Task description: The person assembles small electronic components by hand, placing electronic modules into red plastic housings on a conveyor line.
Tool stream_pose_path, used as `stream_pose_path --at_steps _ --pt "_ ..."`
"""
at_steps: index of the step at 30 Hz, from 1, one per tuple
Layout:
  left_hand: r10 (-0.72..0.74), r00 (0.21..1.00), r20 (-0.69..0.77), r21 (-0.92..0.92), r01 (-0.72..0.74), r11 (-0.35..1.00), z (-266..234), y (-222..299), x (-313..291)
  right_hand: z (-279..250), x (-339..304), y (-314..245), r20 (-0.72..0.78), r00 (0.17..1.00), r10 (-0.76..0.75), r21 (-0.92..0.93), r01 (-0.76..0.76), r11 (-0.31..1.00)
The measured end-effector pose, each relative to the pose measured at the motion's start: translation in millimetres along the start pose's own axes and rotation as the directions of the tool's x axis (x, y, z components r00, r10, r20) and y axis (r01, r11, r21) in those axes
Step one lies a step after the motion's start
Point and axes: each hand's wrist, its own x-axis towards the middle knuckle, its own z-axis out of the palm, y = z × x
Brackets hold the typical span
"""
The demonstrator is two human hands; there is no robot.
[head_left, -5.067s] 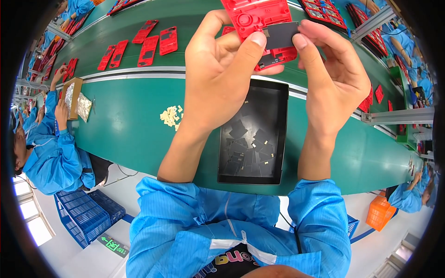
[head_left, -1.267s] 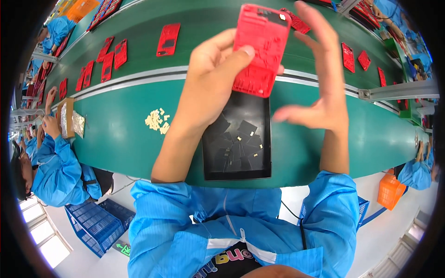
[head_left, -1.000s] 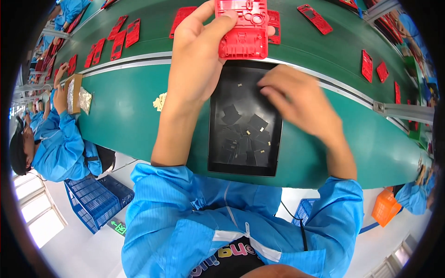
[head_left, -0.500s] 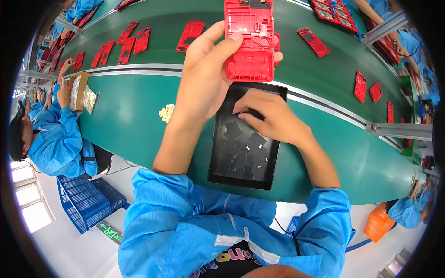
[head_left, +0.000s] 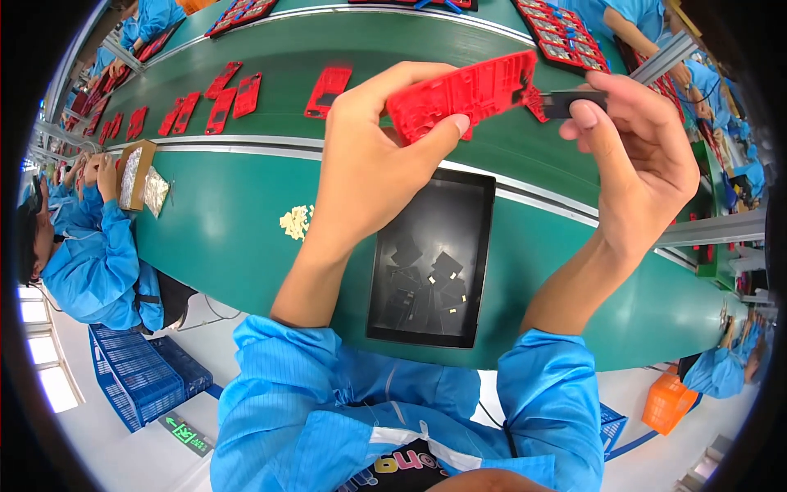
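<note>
My left hand [head_left: 385, 148] grips a red plastic phone-like housing [head_left: 463, 92], tilted so that its ribbed inner side shows, the thumb on its lower edge. In my right hand [head_left: 635, 143], a thin dark rectangular plate [head_left: 574, 104] is pinched between thumb and fingers. The plate's left end is close to the right end of the housing; I cannot tell whether they touch. Below both hands lies a black tray [head_left: 479, 299] with several dark flat pieces [head_left: 403, 283] and a few small pale bits in it.
Small cream-coloured pieces [head_left: 296, 221] lie heaped on the green table [head_left: 221, 197], left of the tray. Beyond a metal rail, red housings [head_left: 220, 111] lie on a green belt [head_left: 287, 61]. A co-worker [head_left: 82, 254] sits at left beside a cardboard box [head_left: 138, 174].
My right hand has risen from the tray with the dark plate and moved right. My left hand has turned the red housing from upright to slanted.
</note>
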Motion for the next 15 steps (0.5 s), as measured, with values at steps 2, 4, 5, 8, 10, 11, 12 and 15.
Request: stream_pose_path --at_steps 2,4,5,8,10,11,12,15 --pt "-0.045 0.994 -0.103 -0.078 0.037 0.996 2 1 3 3 1 3 0.048 0.995 -0.088 -0.038 0.09 0.995" --pt "-0.017 0.995 -0.099 -0.074 0.01 0.997 -3 0 7 8 -1 4 0.018 0.999 -0.048 0.011 0.048 0.999" --pt "0.003 0.996 -0.088 -0.076 -0.01 0.997 -4 -1 9 9 -2 4 -0.01 1.0 0.002 0.054 -0.002 0.999" --pt "-0.141 0.973 -0.182 -0.316 0.078 0.946 -5 -1 13 22 -4 9 0.039 0.993 0.113 0.123 -0.117 0.986" --pt "-0.141 0.966 -0.218 -0.312 0.068 0.948 -4 -11 16 32 -8 7 0.094 0.983 0.158 0.129 -0.17 0.977" --pt "-0.164 0.96 -0.228 -0.407 0.058 0.912 -4 -15 18 40 -9 5 0.115 0.972 0.205 0.152 -0.221 0.963" --pt "-0.19 0.953 -0.235 -0.501 0.049 0.864 -3 -17 19 44 -10 3 0.126 0.953 0.275 0.167 -0.293 0.941" --pt "-0.244 0.948 -0.204 -0.611 0.071 0.789 1 -15 17 54 -11 3 0.08 0.868 0.49 0.205 -0.495 0.844"
